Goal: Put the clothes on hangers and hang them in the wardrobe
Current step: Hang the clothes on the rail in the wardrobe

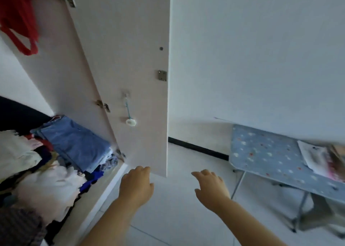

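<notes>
The wardrobe stands open at the left, its pale door (130, 63) swung out toward me. A red garment (18, 20) hangs inside at the top left. Folded blue clothes (74, 143) and a heap of white and dark clothes (43, 182) lie on the wardrobe floor. My left hand (137, 185) is just below the door's bottom edge, fingers loosely curled and holding nothing; whether it touches the door I cannot tell. My right hand (211, 187) hovers over the floor to the right, fingers relaxed and empty. A white garment (315, 156) lies on the folding table.
A small folding table (265, 158) with a blue dotted cover stands against the white wall at the right, on metal legs. A white round object hangs from a hook (130, 121) on the door's inner face. The floor is pale tile (177, 217).
</notes>
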`<state>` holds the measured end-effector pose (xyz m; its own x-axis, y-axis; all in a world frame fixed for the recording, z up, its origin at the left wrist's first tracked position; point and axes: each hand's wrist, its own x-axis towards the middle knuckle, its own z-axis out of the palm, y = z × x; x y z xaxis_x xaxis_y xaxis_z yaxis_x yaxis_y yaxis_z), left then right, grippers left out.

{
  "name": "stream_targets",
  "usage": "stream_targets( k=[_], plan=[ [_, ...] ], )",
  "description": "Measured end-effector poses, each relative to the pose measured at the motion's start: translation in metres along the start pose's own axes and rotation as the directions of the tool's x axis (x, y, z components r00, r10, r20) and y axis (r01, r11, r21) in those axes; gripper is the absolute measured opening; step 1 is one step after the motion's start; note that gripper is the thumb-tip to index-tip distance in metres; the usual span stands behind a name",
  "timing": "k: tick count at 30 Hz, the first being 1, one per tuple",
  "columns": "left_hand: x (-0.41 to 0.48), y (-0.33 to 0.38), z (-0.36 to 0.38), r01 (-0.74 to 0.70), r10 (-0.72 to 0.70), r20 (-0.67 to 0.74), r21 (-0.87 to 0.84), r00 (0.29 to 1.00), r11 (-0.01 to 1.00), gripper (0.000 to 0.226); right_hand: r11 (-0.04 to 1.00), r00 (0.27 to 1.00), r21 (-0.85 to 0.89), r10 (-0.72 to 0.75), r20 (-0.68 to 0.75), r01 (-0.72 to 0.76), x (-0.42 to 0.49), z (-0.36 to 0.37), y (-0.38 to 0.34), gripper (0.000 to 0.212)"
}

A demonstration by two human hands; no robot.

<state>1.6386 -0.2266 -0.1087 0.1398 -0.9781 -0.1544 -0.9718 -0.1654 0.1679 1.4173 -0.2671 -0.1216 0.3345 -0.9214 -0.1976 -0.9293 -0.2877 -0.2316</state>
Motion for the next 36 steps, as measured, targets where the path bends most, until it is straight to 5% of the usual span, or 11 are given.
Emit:
stream_targets(
  k=[7, 15, 25, 36],
  plan=[
    [-0.029, 0.130, 0.037, -0.466, 0.451, 0.181, 0.044, 0.874, 0.884, 0.044, 0.860, 0.866, 0.127, 0.500, -0.024, -0.494, -0.169, 0.024, 0.085, 0.053],
    [-0.137, 0.272, 0.084, -0.841, 0.799, 0.323, -0.019, 0.507, 0.541, 0.051, 0.471, 0.488, 0.262, 0.873, 0.003, -0.843, -0.379, 0.058, 0.126, 0.056],
    [-0.332, 0.439, 0.136, -0.989, 0.903, 0.417, -0.047, 0.106, 0.138, 0.052, 0.031, 0.054, 0.413, 0.997, 0.046, -0.910, -0.613, 0.097, 0.151, 0.058],
    [-0.493, 0.599, 0.179, -0.997, 0.904, 0.421, -0.057, -0.075, -0.056, 0.052, -0.122, -0.101, 0.491, 0.992, 0.069, -0.863, -0.785, 0.118, 0.243, 0.054]
  ],
)
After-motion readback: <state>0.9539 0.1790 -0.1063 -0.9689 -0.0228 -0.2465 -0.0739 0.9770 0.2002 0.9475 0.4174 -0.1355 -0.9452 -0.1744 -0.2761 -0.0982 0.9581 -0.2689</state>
